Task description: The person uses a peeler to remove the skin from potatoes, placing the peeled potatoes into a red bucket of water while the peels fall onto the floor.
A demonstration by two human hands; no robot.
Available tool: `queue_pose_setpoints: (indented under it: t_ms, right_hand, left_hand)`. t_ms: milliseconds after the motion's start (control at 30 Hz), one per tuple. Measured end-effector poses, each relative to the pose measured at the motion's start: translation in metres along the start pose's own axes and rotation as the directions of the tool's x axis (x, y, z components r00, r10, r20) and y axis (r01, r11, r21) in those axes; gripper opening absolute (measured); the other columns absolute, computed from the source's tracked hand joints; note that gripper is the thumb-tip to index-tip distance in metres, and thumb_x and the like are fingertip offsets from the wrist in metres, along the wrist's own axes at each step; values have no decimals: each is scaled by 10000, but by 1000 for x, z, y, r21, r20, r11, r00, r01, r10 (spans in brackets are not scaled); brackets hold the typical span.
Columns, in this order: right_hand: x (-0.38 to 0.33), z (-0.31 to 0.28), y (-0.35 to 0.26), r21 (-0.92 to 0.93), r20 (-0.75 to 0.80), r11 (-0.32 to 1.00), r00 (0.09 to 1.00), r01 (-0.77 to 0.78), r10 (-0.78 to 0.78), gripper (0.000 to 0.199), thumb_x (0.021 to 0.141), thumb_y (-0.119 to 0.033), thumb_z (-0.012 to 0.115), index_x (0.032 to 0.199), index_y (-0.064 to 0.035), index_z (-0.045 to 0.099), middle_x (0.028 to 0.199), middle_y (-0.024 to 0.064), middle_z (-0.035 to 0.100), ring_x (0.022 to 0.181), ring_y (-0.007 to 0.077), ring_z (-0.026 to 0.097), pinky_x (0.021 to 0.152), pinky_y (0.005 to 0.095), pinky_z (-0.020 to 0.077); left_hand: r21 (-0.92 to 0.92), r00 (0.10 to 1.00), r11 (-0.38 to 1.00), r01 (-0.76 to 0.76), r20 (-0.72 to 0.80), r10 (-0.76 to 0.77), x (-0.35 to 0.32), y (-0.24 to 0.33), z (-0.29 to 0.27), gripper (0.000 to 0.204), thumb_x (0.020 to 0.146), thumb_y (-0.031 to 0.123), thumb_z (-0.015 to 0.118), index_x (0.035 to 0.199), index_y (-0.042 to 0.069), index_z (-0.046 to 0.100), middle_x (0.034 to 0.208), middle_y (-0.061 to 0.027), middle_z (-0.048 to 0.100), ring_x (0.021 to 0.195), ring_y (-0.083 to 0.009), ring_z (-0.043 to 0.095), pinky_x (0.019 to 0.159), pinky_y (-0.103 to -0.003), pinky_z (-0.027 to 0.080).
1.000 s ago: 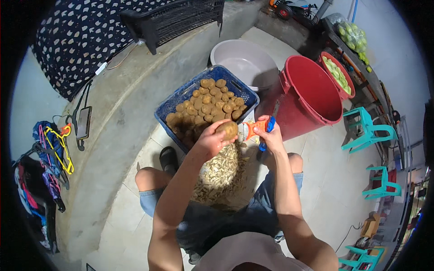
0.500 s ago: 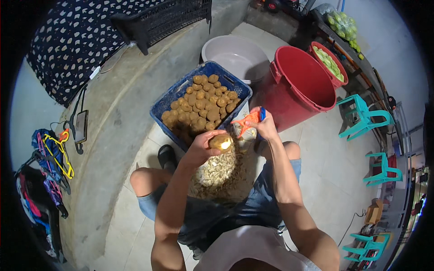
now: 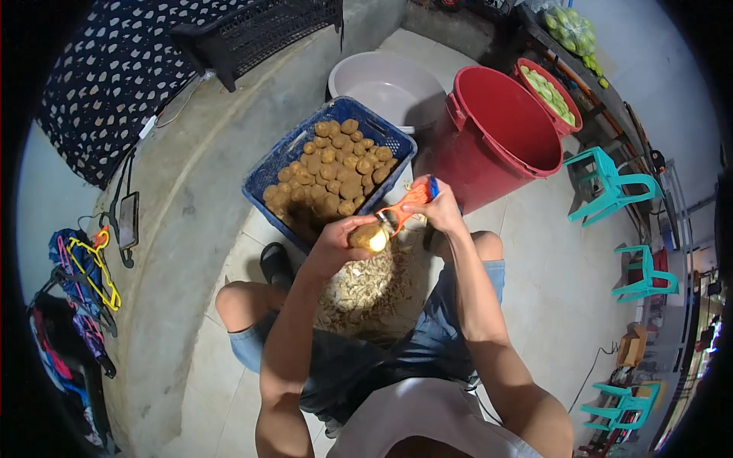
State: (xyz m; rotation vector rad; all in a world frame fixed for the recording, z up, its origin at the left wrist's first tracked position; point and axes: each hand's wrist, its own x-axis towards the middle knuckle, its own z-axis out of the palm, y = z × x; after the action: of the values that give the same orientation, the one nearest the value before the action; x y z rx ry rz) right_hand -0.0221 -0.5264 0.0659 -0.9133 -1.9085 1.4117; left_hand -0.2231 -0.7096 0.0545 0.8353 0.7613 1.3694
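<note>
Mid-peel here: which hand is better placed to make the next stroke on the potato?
Right, probably. The right hand grips the orange peeler, its blade end right at the half-peeled potato. The left hand is wrapped around that potato, over the pile of peelings, so it can only steady or turn it.

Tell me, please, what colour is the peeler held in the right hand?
Orange, with a blue end; the peeler in the right hand shows clearly in the head view.
</note>
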Motion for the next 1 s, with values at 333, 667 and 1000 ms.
queue_pose_setpoints:
  t_ms: [333,667,1000]
  right_hand:
    - [-6,7,-15,88,-79,996,997,-15,22,450,643,-52,885,982,-22,590,851,28,661,771,99,627,706,252,517]
    - [-17,25,-29,112,-56,983,989,143,-138,420,663,-9,862,967,-31,573,835,20,649,752,84,610,677,237,505]
    - [-11,32,-19,38,-57,991,991,127,-125,438,641,-50,888,945,-34,574,812,1,626,725,78,581,653,236,484]
  left_hand:
    - [-127,996,990,-56,-72,47,2,-11,-1,700,742,109,805,1332,-56,466,1219,-85,583,1108,-148,567,940,-287,473]
    - [-236,987,967,-97,-145,64,8,-20,-3,759,787,225,788,1357,-94,400,1281,-128,534,1172,-197,531,1007,-326,423]
    - [-149,976,977,-155,-179,127,9,-31,-3,650,846,167,706,1352,-88,387,1286,-115,518,1186,-203,515,1042,-356,393]
